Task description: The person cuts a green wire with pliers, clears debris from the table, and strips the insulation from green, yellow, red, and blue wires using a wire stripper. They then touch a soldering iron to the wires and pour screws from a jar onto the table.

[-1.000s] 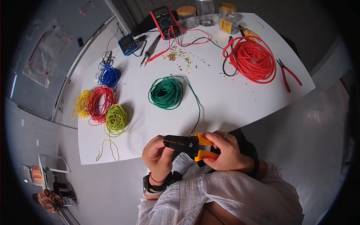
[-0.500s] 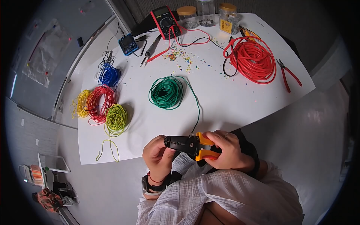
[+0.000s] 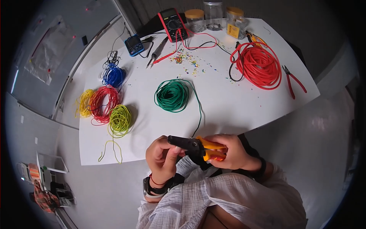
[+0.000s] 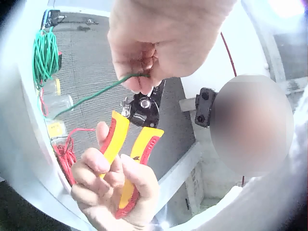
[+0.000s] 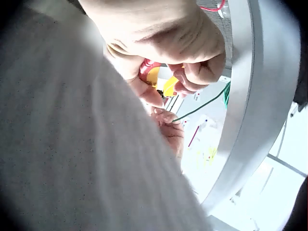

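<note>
My right hand grips the orange-yellow and red handles of a wire stripper beyond the table's near edge. Its black head points left, at the fingers of my left hand. In the left wrist view, the thumb and fingers of that hand pinch a green wire close by the stripper's head. The wire's tip is hidden by the fingers and the tool. From there the wire runs back to a green coil on the white table.
Yellow, red, lime and blue wire coils lie at the left. Farther back are a soldering iron, a multimeter, lidded jars and scattered colourful bits. A thick red coil and red-handled cutters lie right.
The wire stripper has turned, so its head shows more edge-on and its handles stand closer together in the head view. The head view has shifted slightly. Both hands keep their holds.
</note>
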Demonstrator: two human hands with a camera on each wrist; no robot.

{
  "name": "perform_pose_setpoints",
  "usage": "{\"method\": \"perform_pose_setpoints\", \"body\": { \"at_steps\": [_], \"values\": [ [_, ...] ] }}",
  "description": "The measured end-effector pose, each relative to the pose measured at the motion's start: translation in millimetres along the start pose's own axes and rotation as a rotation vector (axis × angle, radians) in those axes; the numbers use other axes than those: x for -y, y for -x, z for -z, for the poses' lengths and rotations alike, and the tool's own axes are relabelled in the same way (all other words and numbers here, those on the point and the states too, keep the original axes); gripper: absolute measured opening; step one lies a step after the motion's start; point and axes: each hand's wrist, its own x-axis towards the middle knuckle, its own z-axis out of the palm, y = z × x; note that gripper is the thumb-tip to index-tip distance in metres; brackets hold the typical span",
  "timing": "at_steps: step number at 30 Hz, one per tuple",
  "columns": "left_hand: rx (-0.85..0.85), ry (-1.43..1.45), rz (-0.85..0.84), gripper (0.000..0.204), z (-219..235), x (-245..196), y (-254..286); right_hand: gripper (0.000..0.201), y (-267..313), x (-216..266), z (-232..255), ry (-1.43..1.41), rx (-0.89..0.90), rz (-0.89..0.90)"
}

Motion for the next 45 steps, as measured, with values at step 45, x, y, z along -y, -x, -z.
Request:
{"method": "perform_pose_setpoints", "body": {
  "at_steps": [45],
  "values": [
    [0.266, -0.094, 0.06, 0.014, 10, -16, -11, 0.047, 22, 22, -2, 0.357, -0.3, -0.004]
  ]
}}
